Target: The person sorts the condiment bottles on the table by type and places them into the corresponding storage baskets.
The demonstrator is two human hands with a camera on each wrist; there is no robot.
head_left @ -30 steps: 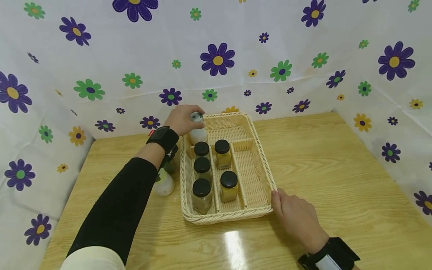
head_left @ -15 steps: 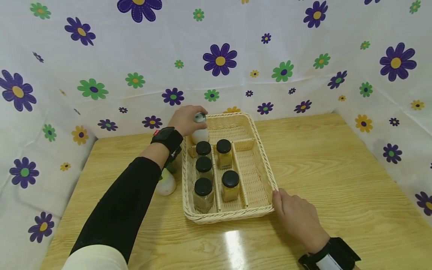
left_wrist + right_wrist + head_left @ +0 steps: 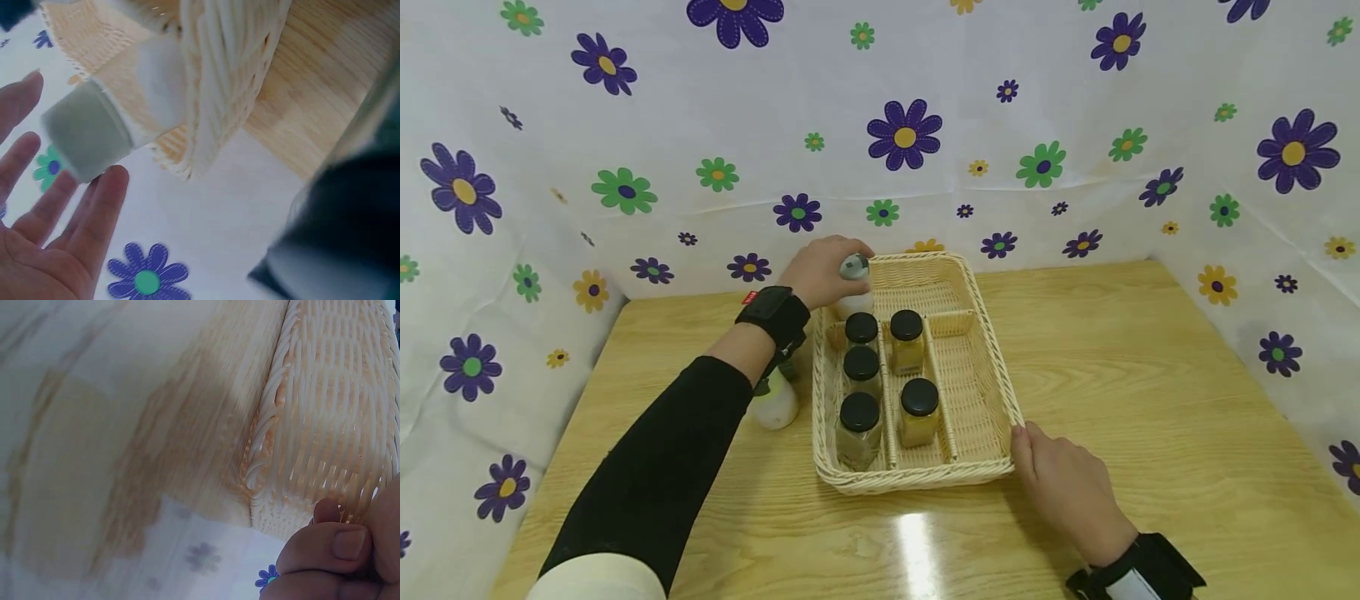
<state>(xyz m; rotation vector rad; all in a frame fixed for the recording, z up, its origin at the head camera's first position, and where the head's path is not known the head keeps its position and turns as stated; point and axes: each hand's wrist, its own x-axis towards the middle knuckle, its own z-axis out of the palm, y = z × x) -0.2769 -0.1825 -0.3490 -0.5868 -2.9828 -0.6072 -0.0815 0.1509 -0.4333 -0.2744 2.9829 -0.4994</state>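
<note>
A clear jar (image 3: pixel 128 94) with whitish contents and a grey lid (image 3: pixel 853 267) stands in the far left corner of the wicker basket (image 3: pixel 913 479). My left hand (image 3: pixel 826 273) is around that lid. In the left wrist view its fingers (image 3: pixel 103 212) are spread and nearly straight, with one fingertip right at the lid's edge. My right hand (image 3: pixel 1067 479) grips the basket's rim at the near right corner, fingers curled in the right wrist view. Three black-lidded jars (image 3: pixel 860 412) line the left compartment. Two more jars (image 3: pixel 919 408) with yellowish contents occupy the middle one.
Left of the basket, a white rounded object (image 3: pixel 775 404) with a green top is partly hidden behind my left wrist. The wooden table (image 3: pixel 1150 375) extends on both sides, with a flower-printed cloth (image 3: pixel 955 58) rising behind it.
The head view has shifted, so basket and hands appear slightly farther right. The grey-lidded jar keeps its corner, with my left hand at its lid and my right hand on the rim.
</note>
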